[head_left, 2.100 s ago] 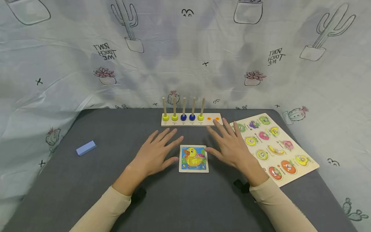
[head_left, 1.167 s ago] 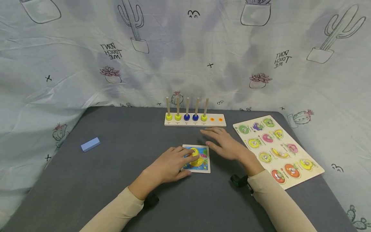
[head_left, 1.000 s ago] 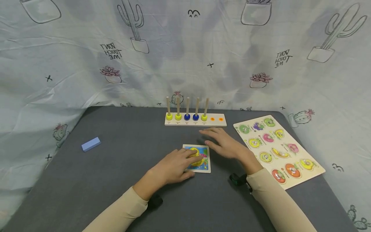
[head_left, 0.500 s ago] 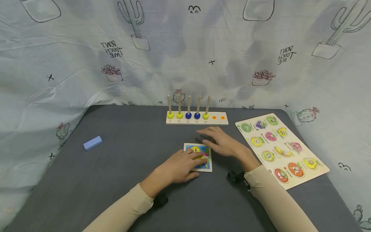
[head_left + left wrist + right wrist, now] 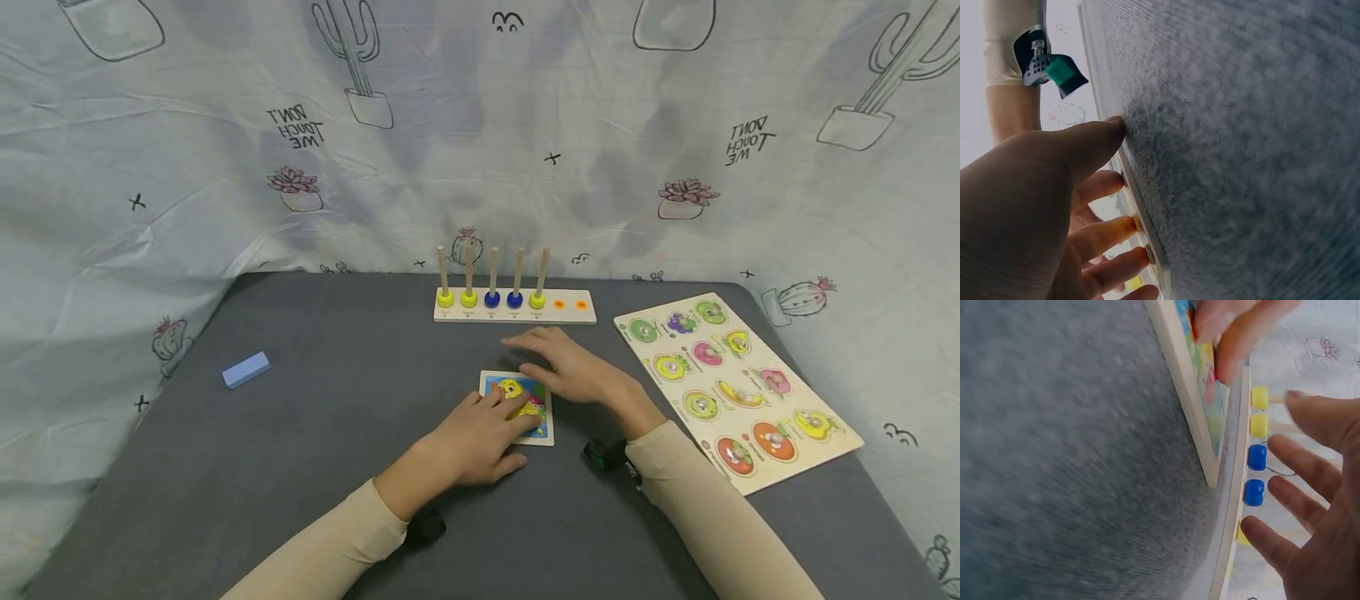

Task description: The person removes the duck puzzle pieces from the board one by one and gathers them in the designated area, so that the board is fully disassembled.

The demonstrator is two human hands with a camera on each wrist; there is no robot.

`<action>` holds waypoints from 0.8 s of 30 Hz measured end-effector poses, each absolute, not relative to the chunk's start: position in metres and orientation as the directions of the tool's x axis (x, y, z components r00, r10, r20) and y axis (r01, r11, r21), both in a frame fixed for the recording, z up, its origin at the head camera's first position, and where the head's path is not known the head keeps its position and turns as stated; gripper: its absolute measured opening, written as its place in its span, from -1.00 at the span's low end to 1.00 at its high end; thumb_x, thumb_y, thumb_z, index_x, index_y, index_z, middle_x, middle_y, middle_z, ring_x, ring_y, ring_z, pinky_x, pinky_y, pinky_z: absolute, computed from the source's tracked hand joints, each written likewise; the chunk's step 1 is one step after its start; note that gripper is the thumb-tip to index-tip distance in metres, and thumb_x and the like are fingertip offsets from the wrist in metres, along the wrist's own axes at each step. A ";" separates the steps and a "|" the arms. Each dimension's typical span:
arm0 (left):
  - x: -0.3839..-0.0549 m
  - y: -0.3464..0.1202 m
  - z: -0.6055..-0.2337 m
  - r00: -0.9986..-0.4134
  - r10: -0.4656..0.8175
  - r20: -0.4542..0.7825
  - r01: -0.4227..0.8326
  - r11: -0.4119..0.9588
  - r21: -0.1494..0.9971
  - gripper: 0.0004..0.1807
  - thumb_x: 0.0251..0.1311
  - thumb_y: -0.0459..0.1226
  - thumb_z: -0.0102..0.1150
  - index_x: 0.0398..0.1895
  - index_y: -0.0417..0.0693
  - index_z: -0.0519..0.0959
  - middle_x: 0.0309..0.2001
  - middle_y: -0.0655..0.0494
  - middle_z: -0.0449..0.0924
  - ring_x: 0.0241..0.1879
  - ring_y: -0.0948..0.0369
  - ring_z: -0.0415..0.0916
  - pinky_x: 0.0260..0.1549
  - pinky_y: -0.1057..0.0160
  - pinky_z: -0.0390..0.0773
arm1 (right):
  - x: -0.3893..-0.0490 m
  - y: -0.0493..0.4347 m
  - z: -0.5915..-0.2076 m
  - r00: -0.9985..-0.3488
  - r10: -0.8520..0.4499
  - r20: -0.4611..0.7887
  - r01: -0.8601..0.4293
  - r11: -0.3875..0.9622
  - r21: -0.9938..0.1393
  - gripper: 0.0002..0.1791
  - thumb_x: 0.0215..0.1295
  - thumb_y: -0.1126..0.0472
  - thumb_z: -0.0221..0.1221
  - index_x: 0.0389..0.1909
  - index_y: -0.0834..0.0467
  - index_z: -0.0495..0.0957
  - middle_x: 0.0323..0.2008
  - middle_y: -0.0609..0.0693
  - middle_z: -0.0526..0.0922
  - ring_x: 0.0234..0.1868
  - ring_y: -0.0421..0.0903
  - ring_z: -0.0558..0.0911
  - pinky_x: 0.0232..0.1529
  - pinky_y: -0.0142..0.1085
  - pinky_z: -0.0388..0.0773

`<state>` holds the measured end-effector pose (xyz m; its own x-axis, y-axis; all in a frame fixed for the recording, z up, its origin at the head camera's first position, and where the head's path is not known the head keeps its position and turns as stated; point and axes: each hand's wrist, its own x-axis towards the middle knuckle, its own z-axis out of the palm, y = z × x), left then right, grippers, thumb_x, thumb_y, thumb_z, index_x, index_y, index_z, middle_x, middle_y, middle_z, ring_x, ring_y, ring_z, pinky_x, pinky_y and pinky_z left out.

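- Sleeves (image 5: 330,542), pale, entering from 7 and 5 o'clock (duck puzzle as clock centre, head view), with a black device (image 5: 607,454) near each cuff.
- Left hand (image 5: 480,442), at 7 o'clock, reaching over the puzzle: fingers (image 5: 1104,240) spread, their tips resting on the picture; thumb apart, beyond the near edge, its contact with the table unclear.
- Duck puzzle (image 5: 513,387), square with a pale frame, lying flat at the centre of the clock, partly hidden by the left hand.
- Right hand (image 5: 573,371), at 1 to 2 o'clock, above the table and holding nothing; in the right wrist view its fingers (image 5: 1304,462) are spread.
- Fruit board (image 5: 703,381), at 3 o'clock, flat and turned askew, with rows of coloured fruit shapes.
- Blue block (image 5: 247,370), at 9 o'clock, well apart from the hands.
- Peg board (image 5: 547,317), at 12 o'clock near the far edge: five upright pegs, each with one ring, in order yellow, yellow, blue, blue, yellow; two orange spots toward its 3 o'clock end.
- Table (image 5: 337,433), dark grey, beneath all these.
- Curtain (image 5: 450,150), behind, printed with cacti and mirrored lettering.
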<state>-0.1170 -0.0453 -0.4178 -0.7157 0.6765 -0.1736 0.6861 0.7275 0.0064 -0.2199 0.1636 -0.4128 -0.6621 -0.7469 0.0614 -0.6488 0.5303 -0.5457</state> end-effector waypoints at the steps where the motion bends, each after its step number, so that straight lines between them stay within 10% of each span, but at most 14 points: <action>1: -0.116 -0.045 -0.418 -0.717 0.673 -0.181 0.683 0.730 0.005 -0.31 0.44 0.25 0.01 0.57 0.37 0.26 0.60 0.16 0.15 0.49 0.00 0.18 0.33 -0.08 0.35 | -0.221 0.163 -0.413 -0.655 -0.753 0.059 -0.654 0.526 -0.544 -0.48 0.58 0.14 0.11 0.49 0.05 0.39 0.39 0.03 0.45 0.44 0.12 0.34 0.42 0.16 0.26; 24: -0.112 -0.047 -0.415 -0.695 0.690 -0.202 0.695 0.717 0.057 0.04 0.23 0.59 -0.54 0.63 0.28 0.16 0.64 0.06 0.03 0.56 0.00 0.10 0.36 -0.11 0.30 | -0.235 0.136 -0.416 -0.530 -0.848 -0.007 -0.700 0.441 -0.561 -0.67 0.59 0.32 0.02 0.10 0.02 0.72 0.31 0.10 0.52 0.37 0.15 0.37 0.40 0.12 0.29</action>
